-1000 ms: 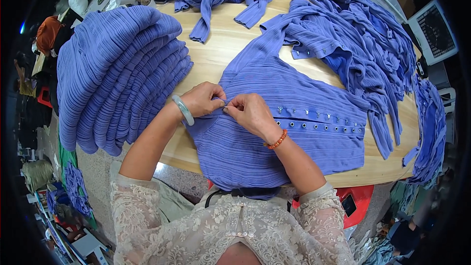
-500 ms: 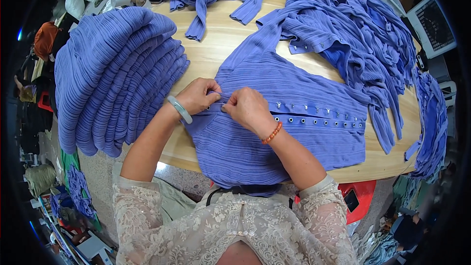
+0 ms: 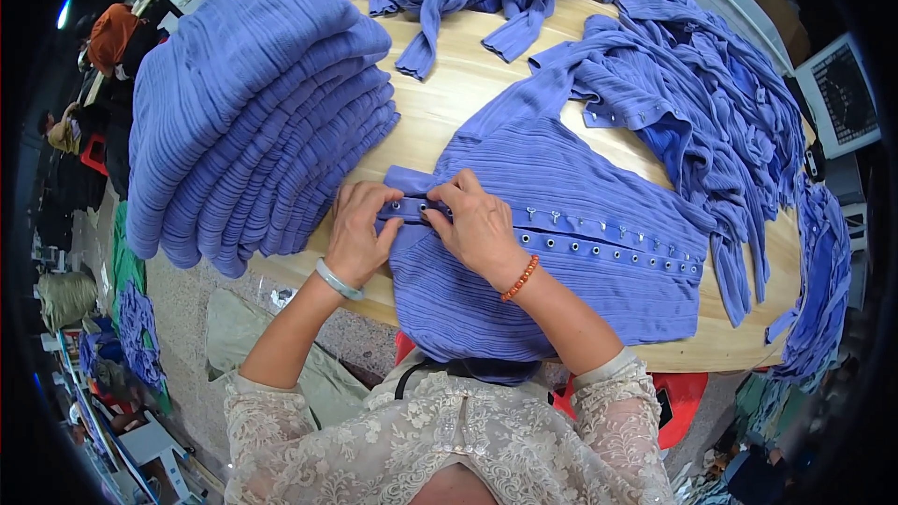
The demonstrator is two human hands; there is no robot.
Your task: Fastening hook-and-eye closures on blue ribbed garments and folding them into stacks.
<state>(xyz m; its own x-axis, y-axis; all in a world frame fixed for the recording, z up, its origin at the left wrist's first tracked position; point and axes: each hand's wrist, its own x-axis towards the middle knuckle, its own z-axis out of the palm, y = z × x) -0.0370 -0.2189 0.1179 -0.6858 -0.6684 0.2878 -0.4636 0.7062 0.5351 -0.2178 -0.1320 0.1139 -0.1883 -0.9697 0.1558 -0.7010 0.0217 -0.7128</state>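
Note:
A ribbed blue-purple cardigan (image 3: 543,304) lies spread on the wooden table in front of me, its collar end to the left. Down its middle runs a front band (image 3: 599,251) with a row of metal hooks above a row of ringed eyelets; a narrow gap parts the two rows on the right. My left hand (image 3: 355,236) grips the band at the collar end, fingers on its upper edge and thumb on the lower one. Close beside it, my right hand (image 3: 479,232) pinches the same band between thumb and fingers. The fingertips partly cover the fasteners there.
A tall stack of folded blue-purple garments (image 3: 253,131) stands left of my hands. Loose garments (image 3: 692,84) lie heaped along the table's far and right side. A white crate (image 3: 730,0) is behind the heap. A red stool (image 3: 681,402) shows below the table (image 3: 416,122) edge.
Both hands have gone from pinching close together to holding the band flatter, with the left fingers spread wider. The collar piece now lies turned up above the band. The view has shifted slightly.

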